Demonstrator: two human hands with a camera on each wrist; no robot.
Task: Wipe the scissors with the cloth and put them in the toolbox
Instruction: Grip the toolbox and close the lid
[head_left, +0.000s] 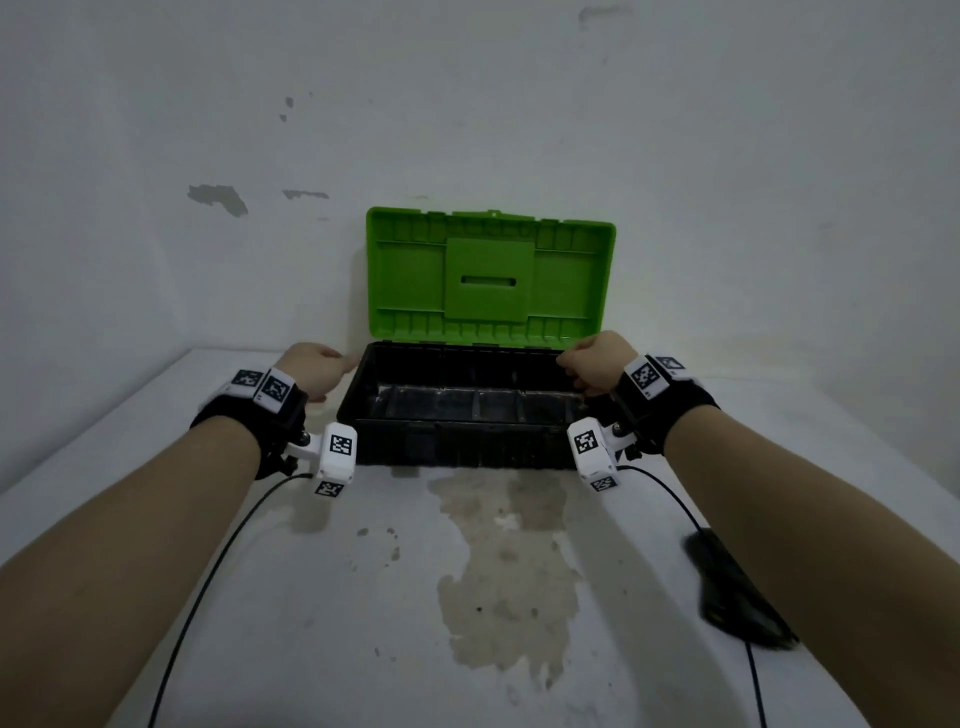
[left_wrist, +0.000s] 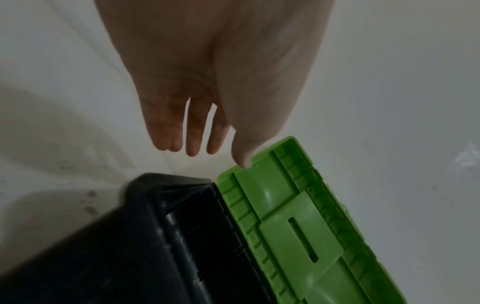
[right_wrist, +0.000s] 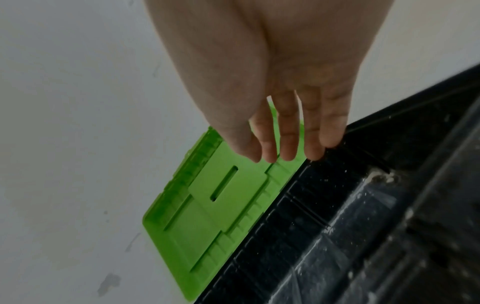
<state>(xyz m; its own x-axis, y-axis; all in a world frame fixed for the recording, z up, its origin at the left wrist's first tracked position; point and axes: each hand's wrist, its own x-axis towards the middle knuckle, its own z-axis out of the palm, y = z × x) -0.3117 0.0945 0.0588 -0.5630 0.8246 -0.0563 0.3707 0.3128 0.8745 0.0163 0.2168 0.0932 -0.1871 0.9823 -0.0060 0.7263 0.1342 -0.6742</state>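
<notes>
- Left hand (head_left: 317, 364) is at the left rear corner of the toolbox (head_left: 457, 452), fingers (left_wrist: 193, 133) straight and slightly spread, holding nothing; in the left wrist view the thumb tip lies against the corner of the green lid (left_wrist: 293, 222), though actual contact I can't confirm.
- Right hand (head_left: 597, 366) is at the opposite rear corner, fingers (right_wrist: 288, 131) extended and relaxed, nothing held; in the right wrist view the fingertips sit right at the black rear rim where the lid hinges on.
- Both wrists wear black straps with white marker-tagged camera blocks, cables trailing back toward the person across the table (head_left: 311, 597).
- Between the hands, the toolbox stands open: lid (head_left: 491, 275) upright and leaning back at the wall, black base (right_wrist: 363, 226) facing up, ribbed and divided inside, dusted with pale specks.
- Interior is dark; the head view shows only bare compartments, no scissors visible in what I can see of it.
- Out on the table, near side, a big blotchy stain (head_left: 509, 561) spreads in front of the box.
- Far right, partly under the right forearm, a dark flat object (head_left: 727, 592) lies on the table — too blurred to say whether it is the cloth or the scissors.
</notes>
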